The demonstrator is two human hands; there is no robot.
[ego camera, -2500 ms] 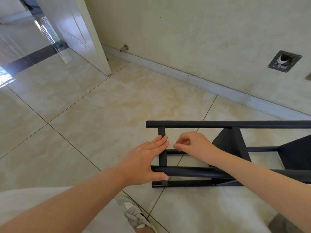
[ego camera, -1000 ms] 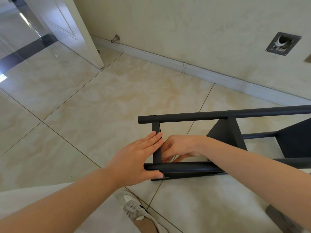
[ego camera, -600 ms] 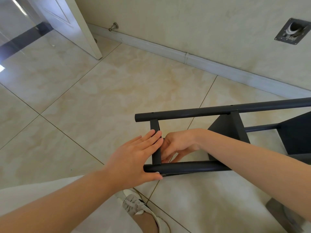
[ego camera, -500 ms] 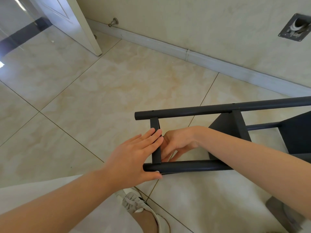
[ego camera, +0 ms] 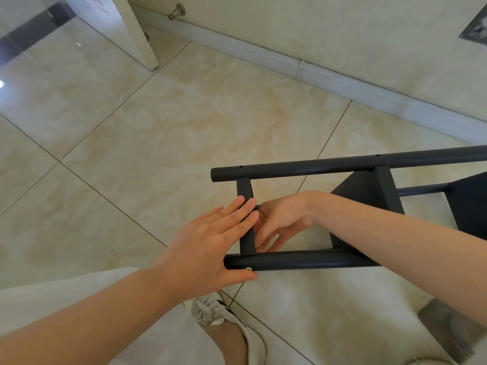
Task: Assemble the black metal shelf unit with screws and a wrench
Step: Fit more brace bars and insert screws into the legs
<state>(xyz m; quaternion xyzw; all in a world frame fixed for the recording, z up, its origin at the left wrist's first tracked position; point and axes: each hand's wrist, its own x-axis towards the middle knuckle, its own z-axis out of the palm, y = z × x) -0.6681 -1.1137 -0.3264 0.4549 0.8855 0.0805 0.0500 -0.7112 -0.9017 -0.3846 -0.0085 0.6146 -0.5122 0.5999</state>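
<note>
The black metal shelf unit lies on its side on the tiled floor, its far tube (ego camera: 342,164) and near tube (ego camera: 303,260) joined at the left end by a short crossbar (ego camera: 243,188). My left hand (ego camera: 208,243) lies flat over that crossbar, with the thumb hooked under the end of the near tube. My right hand (ego camera: 279,214) reaches inside the frame and touches the crossbar's inner side. Its thumb and forefinger are hidden behind the bar, and no screw or wrench shows. A black shelf panel (ego camera: 363,193) stands behind my right wrist.
A wall with a white baseboard (ego camera: 342,83) runs behind the shelf. An open white door (ego camera: 126,27) and a doorstop (ego camera: 179,10) are at the top left. My shoe (ego camera: 210,309) sits just below the near tube. A grey object (ego camera: 445,327) lies at the bottom right.
My right hand has moved from a pinch above the frame down inside it, against the crossbar. My left hand stays on the crossbar. The view has tilted further down.
</note>
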